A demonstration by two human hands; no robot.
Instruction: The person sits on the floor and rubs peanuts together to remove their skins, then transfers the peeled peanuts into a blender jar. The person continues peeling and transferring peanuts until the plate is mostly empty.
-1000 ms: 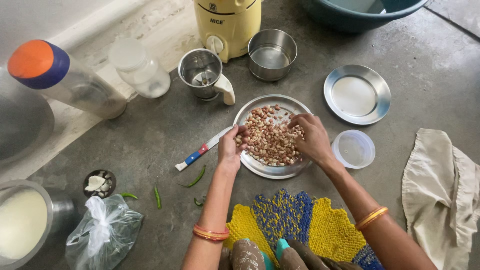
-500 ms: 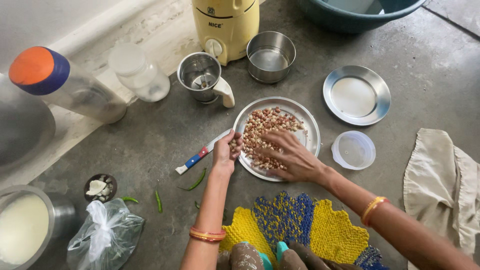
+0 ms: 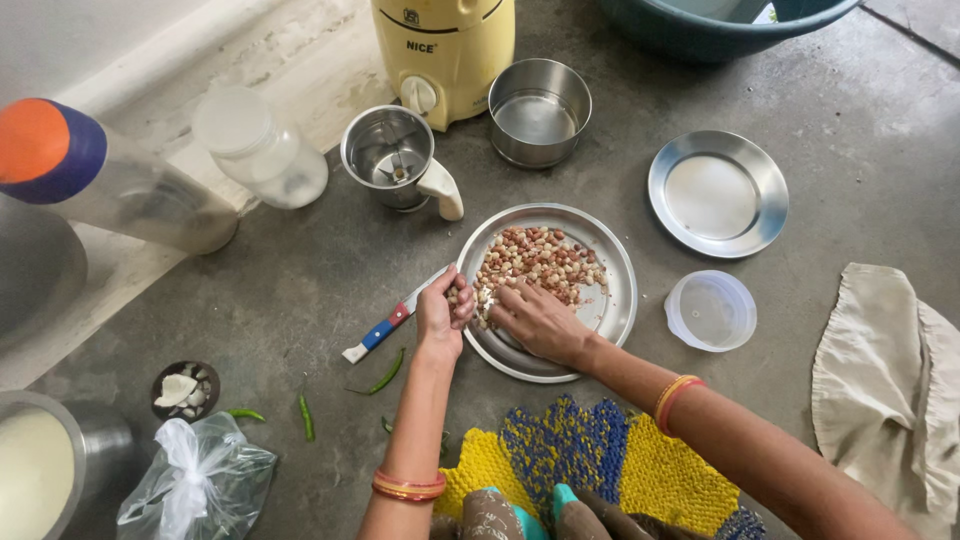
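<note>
Right hand (image 3: pixel 540 322) has pulled peanuts (image 3: pixel 540 258) toward the cupped left hand (image 3: pixel 442 312).

A knotted clear plastic bag (image 3: pixel 195 478) is seen on the floor at the lower left, just beside a steel pot. A clear plastic bottle (image 3: pixel 105 190) with an orange and blue cap is laid on its side at the left edge, near a small clear jar (image 3: pixel 260 150) with a white lid. Dark printed marks (image 3: pixel 412 30) are carried on the front of the yellow mixer base (image 3: pixel 445 45) at the top.
</note>
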